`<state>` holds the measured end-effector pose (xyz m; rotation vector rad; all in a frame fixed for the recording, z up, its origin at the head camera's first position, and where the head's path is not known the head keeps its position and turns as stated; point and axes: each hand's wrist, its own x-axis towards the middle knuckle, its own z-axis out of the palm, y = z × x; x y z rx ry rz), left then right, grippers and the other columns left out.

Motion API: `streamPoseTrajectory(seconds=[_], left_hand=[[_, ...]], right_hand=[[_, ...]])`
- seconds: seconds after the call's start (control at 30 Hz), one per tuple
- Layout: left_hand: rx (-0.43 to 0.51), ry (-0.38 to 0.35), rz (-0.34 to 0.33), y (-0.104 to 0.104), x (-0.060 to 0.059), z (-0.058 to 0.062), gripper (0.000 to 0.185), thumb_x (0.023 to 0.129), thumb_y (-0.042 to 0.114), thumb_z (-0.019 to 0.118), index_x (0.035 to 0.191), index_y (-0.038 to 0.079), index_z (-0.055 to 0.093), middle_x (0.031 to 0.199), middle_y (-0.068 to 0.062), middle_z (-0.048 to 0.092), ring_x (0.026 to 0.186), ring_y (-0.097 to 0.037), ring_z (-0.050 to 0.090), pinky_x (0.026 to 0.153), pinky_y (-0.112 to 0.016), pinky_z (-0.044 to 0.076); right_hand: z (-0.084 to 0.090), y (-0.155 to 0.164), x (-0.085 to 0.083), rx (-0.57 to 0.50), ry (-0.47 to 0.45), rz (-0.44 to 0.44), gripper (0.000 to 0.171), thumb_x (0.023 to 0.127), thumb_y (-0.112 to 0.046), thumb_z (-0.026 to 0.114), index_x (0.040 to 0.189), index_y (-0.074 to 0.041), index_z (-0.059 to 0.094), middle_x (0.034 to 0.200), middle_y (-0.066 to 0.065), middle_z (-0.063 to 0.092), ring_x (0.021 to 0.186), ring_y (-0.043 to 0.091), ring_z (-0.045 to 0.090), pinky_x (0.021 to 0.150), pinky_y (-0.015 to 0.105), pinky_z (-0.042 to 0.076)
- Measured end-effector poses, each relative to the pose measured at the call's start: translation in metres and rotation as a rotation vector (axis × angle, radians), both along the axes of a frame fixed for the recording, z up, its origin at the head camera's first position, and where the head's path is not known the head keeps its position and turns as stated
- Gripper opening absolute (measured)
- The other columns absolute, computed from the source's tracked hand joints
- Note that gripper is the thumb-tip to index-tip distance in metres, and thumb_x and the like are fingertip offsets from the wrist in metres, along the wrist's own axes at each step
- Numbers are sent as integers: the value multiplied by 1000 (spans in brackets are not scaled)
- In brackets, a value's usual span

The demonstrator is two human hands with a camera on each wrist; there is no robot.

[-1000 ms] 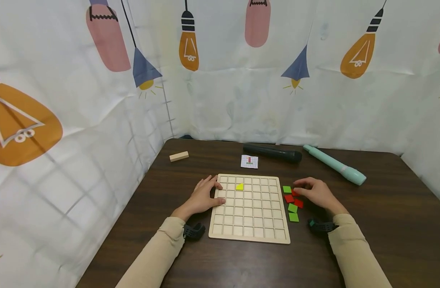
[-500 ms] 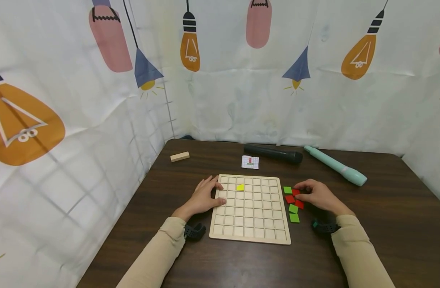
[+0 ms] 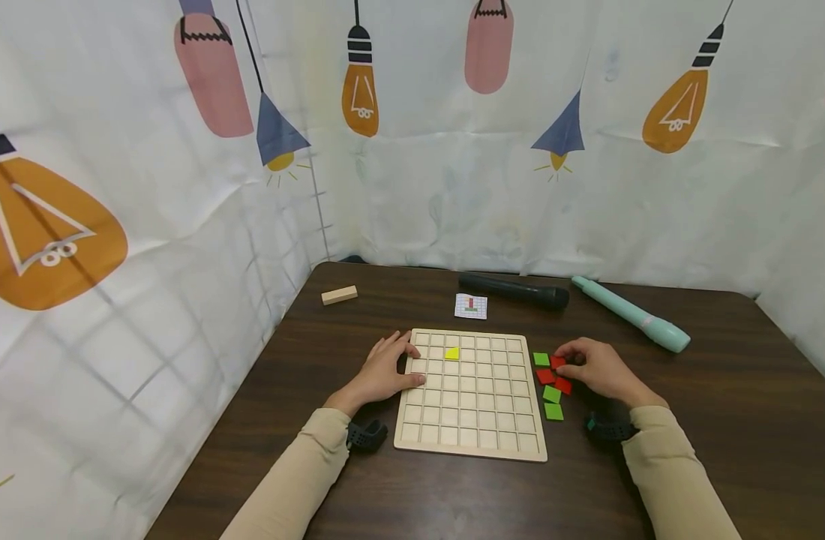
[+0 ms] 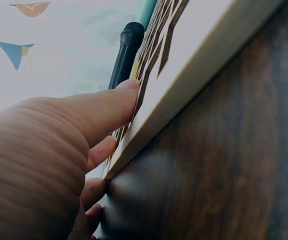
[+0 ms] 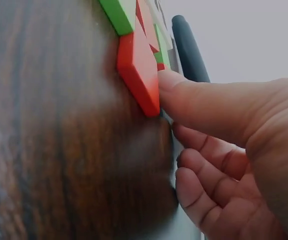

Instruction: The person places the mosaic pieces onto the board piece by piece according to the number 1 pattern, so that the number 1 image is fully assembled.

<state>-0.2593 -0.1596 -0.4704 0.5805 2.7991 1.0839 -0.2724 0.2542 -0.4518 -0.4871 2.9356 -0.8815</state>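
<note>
My left hand [image 3: 383,371] lies flat and relaxed on the left edge of the wooden grid board [image 3: 471,442], fingers straight over the rim and the outer cells, I judge to keep the board from sliding on the dark table [image 3: 723,420]. One yellow tile [image 3: 451,352] already sits in a cell near the far edge of the board. My right hand [image 3: 598,369] is at the little pile of loose tiles just to the right of the board, fingers curled, with the thumb [image 5: 194,97] pressed against the edge of a red tile [image 5: 139,70]; the wrist view shows that contact, but I cannot tell whether the tile is pinched and lifted or only pushed. The tile is square, so it has no real long axis; it lies flat or nearly so, tight among the other red tiles [image 3: 546,376] and green tiles [image 3: 551,394]. Beyond the board lie a small pattern card [image 3: 470,306], a black microphone [image 3: 514,290], a mint-green recorder [image 3: 630,313] and a wooden block [image 3: 339,295].
</note>
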Motion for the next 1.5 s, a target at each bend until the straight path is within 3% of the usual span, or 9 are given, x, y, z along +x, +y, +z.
streamPoseTrajectory(seconds=[0.4,0.67,0.8,1.0,1.23,1.5], left_hand=[[25,-14,-2,0,-1,-1,34,86,33,76,112,17,60,160,-12,25,149,-31,13,120,-53,0],[19,-15,-3,2,-2,-2,34,87,33,75,111,17,59,160,-12,25,149,-30,12,120,-52,0],[21,-10,-5,2,-1,-1,34,87,33,75,112,16,59,160,-12,25,149,-30,13,120,-52,0],[11,-1,4,1,-1,0,34,86,33,76,111,16,59,160,-12,26,149,-30,14,120,-52,1],[18,1,-3,2,-1,0,35,87,33,76,111,15,59,160,-12,25,149,-31,13,120,-52,0],[15,-7,3,1,-1,0,35,87,34,76,111,15,59,160,-12,25,149,-32,13,120,-52,0]], right_hand=[[7,-14,2,-65,76,-49,33,90,-21,73,117,-4,68,103,10,64,76,17,55,61,30,49],[9,-41,6,-90,32,2,32,89,-23,73,117,-8,69,98,7,63,67,17,50,52,30,46],[9,-56,10,-111,34,33,29,89,-21,73,115,-9,69,106,6,64,71,17,51,54,29,47],[5,-79,14,-143,54,78,25,89,-20,74,112,-11,70,99,1,64,75,16,52,59,28,47],[5,-98,17,-175,96,54,21,87,-17,75,108,-13,72,103,1,66,80,15,56,68,30,50],[-2,-115,19,-200,112,39,26,85,-22,78,108,-13,73,103,-1,66,77,13,55,67,28,50]])
